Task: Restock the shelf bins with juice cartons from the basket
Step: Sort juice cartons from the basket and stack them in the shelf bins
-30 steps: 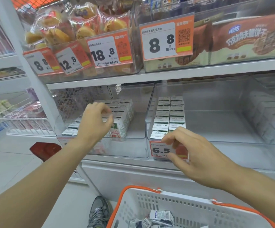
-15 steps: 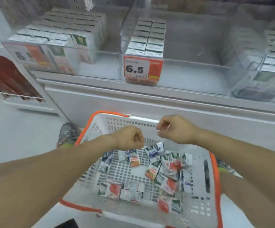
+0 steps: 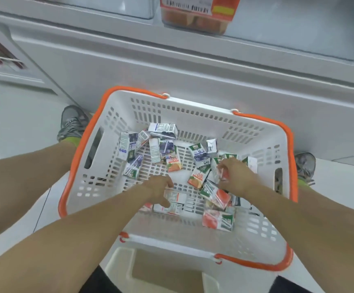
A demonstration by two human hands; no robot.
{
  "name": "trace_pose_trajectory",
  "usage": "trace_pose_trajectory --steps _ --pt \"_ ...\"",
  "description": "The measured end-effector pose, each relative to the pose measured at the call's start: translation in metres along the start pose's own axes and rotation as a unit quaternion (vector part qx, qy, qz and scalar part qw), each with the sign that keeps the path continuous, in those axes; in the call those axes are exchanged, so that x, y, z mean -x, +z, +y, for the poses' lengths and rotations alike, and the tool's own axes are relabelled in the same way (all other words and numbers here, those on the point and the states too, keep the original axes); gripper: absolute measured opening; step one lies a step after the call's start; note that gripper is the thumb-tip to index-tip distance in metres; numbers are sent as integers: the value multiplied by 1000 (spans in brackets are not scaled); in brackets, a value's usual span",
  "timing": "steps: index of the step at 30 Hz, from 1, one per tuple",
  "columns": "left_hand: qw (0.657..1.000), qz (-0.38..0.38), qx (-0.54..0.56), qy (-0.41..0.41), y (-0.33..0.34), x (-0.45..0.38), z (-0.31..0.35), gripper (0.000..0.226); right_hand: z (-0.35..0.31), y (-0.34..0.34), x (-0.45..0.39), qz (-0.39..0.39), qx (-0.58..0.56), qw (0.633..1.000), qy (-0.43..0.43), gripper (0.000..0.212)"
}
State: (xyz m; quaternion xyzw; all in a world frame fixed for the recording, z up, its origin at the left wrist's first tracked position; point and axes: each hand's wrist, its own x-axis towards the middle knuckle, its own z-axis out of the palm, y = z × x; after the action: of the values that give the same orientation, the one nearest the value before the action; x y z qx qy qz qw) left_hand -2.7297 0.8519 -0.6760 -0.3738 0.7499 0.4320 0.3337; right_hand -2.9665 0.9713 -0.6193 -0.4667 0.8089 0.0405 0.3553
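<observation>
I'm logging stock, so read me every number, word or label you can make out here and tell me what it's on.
"08": orange carton in the basket.
"08": second orange carton.
"6": blue carton, near the far wall.
"6": blue carton at the left, faint.
Shelf price tag: barcode only, digits cut off.
All other carton print: too small or blurred.

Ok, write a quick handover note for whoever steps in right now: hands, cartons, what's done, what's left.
Left hand: down in the basket, fingers on a red-and-white carton; grip not clear.
Right hand: in the basket, fingers curled round a carton.
Cartons: a loose pile on the basket floor, blueberry ones at the far side, orange in the middle, red near. Basket stands below the shelf.
Done: nothing lifted out yet in this reach.
Left: lift the cartons and put them in the bins above, out of view, then go on with the pile.
</observation>
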Motion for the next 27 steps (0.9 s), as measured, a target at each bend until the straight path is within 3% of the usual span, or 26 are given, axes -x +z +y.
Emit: trace_pose_trajectory --steps 5,10,13,16,19,22,25,27 --pt "997 -3 -69 15 11 -16 4 83 12 -2 -14 -12 53 999 0 73" --pt "1000 -18 -7 0 5 -26 0 75 15 -9 -28 -23 92 995 -41 49" --pt "1000 -10 21 -1 1 -30 -4 69 19 -15 -29 -42 48 997 -36 37" --pt "995 -14 96 -24 -8 -31 -7 71 24 -15 -27 -25 -10 999 -27 43" --pt "969 -45 239 -36 -27 -16 -2 60 19 -9 -24 -41 -14 999 -29 56" --pt "920 -94 380 -30 -52 13 7 55 11 3 -21 -48 3 999 -20 57" --pt "888 -98 449 -9 -71 40 17 54 3 13 -20 -1 27 1000 -1 47" --pt "887 -92 452 8 -85 58 24 57 -2 9 -19 13 43 999 8 45"
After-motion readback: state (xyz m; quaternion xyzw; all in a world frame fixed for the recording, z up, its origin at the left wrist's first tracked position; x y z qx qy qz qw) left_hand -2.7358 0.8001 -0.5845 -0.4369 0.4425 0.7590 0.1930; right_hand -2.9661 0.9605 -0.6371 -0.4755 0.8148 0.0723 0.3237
